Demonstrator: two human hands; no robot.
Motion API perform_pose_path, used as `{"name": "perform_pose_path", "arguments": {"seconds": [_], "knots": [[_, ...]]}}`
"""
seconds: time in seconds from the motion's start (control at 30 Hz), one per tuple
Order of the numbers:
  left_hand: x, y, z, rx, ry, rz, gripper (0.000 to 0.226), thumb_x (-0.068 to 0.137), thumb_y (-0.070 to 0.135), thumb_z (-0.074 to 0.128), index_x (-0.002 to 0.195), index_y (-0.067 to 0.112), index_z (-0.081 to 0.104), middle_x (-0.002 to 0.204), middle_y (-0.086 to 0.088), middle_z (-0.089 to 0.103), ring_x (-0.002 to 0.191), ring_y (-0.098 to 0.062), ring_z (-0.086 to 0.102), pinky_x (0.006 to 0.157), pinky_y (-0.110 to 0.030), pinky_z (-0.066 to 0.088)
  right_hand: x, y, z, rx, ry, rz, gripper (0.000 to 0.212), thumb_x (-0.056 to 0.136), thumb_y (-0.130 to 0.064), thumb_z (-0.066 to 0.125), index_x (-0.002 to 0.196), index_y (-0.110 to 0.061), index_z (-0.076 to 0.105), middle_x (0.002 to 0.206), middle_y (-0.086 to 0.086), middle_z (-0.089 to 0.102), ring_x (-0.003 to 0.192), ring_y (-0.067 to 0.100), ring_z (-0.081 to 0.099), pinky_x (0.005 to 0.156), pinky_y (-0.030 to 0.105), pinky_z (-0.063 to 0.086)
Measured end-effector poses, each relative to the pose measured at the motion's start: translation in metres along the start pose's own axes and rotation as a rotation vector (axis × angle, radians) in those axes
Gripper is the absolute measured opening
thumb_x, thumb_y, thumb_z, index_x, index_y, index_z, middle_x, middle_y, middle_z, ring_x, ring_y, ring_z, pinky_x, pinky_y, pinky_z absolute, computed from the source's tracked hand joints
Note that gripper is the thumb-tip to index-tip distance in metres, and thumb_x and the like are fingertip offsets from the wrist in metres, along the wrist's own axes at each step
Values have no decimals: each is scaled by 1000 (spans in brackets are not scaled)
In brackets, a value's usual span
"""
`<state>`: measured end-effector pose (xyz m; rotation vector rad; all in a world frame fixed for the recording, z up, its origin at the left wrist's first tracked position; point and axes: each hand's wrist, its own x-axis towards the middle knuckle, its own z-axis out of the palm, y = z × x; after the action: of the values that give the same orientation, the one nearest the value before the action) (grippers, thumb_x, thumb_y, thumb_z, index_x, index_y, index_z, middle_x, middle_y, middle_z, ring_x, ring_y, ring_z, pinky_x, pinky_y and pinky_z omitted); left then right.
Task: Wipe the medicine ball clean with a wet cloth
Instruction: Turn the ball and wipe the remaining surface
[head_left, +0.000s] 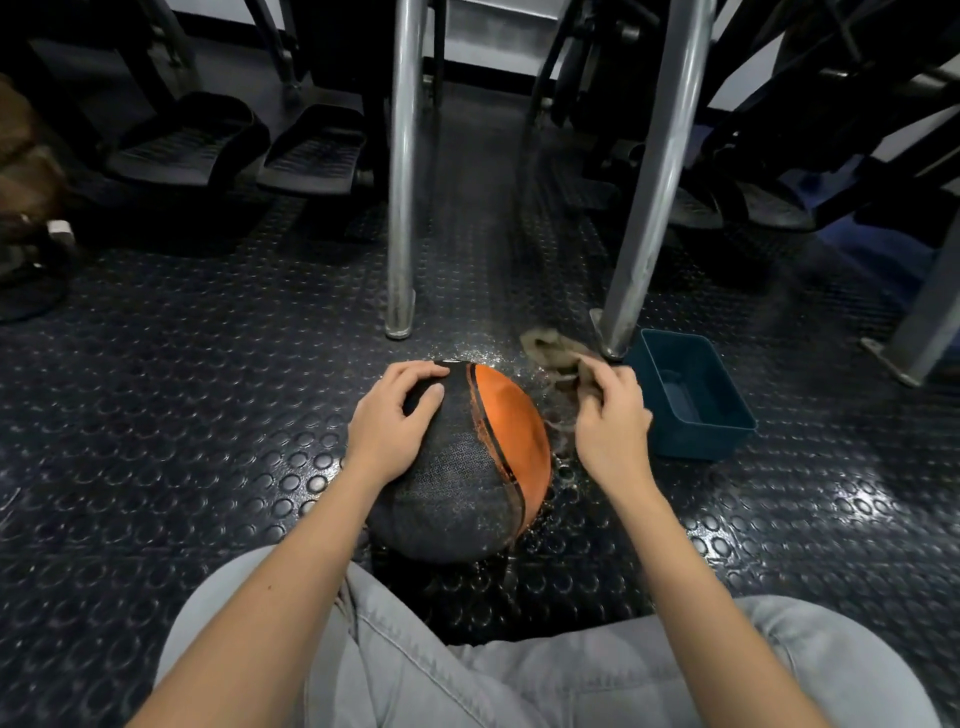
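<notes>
The medicine ball, black with an orange panel on its right side, sits on the studded rubber floor in front of my knees. My left hand rests on the ball's upper left, fingers spread over the black surface. My right hand hovers just right of the ball and pinches a tan cloth, which is blurred and trails toward the far side. Water glistens on the floor around the ball's right edge.
A dark teal plastic tub stands right of my right hand. Two metal legs rise behind the ball. Black pedals of exercise machines lie farther back. My grey-trousered knees fill the bottom.
</notes>
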<state>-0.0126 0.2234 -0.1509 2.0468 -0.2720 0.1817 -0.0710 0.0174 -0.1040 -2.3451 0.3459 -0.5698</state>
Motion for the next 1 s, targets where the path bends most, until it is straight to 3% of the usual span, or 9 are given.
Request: {"name": "perform_pose_path", "arguments": {"seconds": [0.13, 0.3, 0.4, 0.53, 0.67, 0.73, 0.87, 0.93, 1.0], "knots": [[-1, 1, -1, -17, 15, 1, 16, 90, 44, 47, 102, 45, 57, 114, 27, 51, 107, 1, 47, 88, -30, 37, -16, -4, 23, -20, -133, -144, 48, 92, -1, 41, 125, -31, 56, 106, -4, 44, 106, 10, 38, 91, 30, 19], [-1, 6, 1, 27, -2, 8, 18, 95, 34, 51, 109, 37, 62, 115, 26, 49, 110, 0, 46, 92, -30, 34, 0, 17, 24, -228, -179, 180, 42, 95, -6, 38, 128, -26, 53, 118, 6, 48, 117, 25, 43, 101, 43, 22], [2, 6, 3, 39, -10, 21, 19, 95, 35, 51, 110, 37, 62, 115, 27, 49, 111, -3, 47, 94, -33, 36, 9, -3, 10, -67, -68, 16, 42, 95, -4, 38, 129, -24, 53, 109, 1, 44, 110, 19, 42, 96, 37, 24], [3, 6, 5, 37, -21, 40, 19, 94, 37, 51, 110, 38, 62, 115, 27, 49, 110, -4, 49, 97, -39, 39, -20, -5, 21, -32, -123, -144, 48, 92, -2, 40, 127, -31, 54, 105, -6, 42, 105, 9, 37, 92, 30, 19], [2, 10, 6, 36, -27, 61, 20, 94, 37, 51, 110, 36, 63, 115, 26, 49, 107, 2, 45, 100, -39, 38, -15, 29, 23, -214, -191, 183, 42, 95, -6, 37, 129, -25, 53, 114, 2, 47, 115, 22, 43, 99, 38, 22], [2, 12, 7, 57, -43, 58, 19, 95, 34, 52, 111, 35, 63, 115, 26, 48, 106, 3, 44, 100, -39, 37, -3, 30, 12, -291, -166, 224, 41, 95, -5, 38, 130, -22, 53, 118, 8, 47, 116, 27, 42, 99, 41, 25], [7, 13, 8, 80, -55, 50, 19, 95, 35, 51, 111, 37, 62, 116, 27, 49, 108, 1, 46, 97, -37, 39, 4, -1, -4, -43, 50, -141, 43, 91, -1, 40, 125, -20, 57, 105, 4, 46, 103, 19, 42, 88, 35, 28], [8, 12, 8, 80, -60, 43, 20, 95, 36, 52, 111, 37, 62, 118, 25, 51, 111, -3, 48, 96, -37, 40, -10, -3, 8, -14, 9, -271, 48, 86, -3, 38, 124, -24, 58, 101, -1, 43, 98, 12, 39, 84, 29, 23], [7, 13, 8, 72, -60, 37, 19, 95, 35, 52, 111, 36, 62, 119, 24, 51, 110, -3, 48, 97, -37, 39, -21, 13, 25, -76, -128, -169, 48, 91, -3, 37, 127, -29, 55, 106, -2, 43, 104, 12, 39, 85, 26, 17]]}}
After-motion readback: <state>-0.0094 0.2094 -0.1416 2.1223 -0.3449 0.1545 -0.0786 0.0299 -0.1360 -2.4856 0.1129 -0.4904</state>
